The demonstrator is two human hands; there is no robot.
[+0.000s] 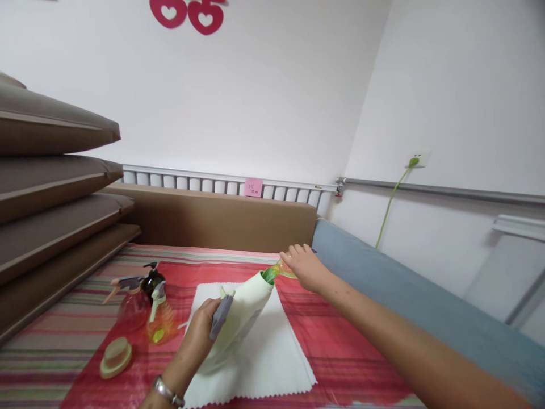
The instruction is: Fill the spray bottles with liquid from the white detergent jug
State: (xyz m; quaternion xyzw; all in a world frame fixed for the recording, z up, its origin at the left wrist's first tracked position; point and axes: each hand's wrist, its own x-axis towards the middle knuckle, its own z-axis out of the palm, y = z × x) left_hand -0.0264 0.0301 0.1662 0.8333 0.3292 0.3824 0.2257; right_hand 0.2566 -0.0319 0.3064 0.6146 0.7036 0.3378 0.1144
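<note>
My left hand (202, 324) is wrapped round the grey handle of a pale green jug (242, 312), which leans to the right over a white cloth (285, 358). At its open green-lined mouth, a see-through yellow bottle (286, 269) is tipped with its neck at the rim. My right hand (306, 267) is closed round this bottle and hides much of it. Whether liquid is flowing, I cannot tell. Left of the jug lies a round pale lid (116, 357) on a red cloth (336, 335).
Near the lid stand a clear spray bottle (133, 307), a yellow spray bottle (160, 318) and a dark pump bottle (152, 281). Stacked brown cushions (55, 176) rise at the left. A brown padded board (230, 221) and a blue padded side (383, 284) border the surface.
</note>
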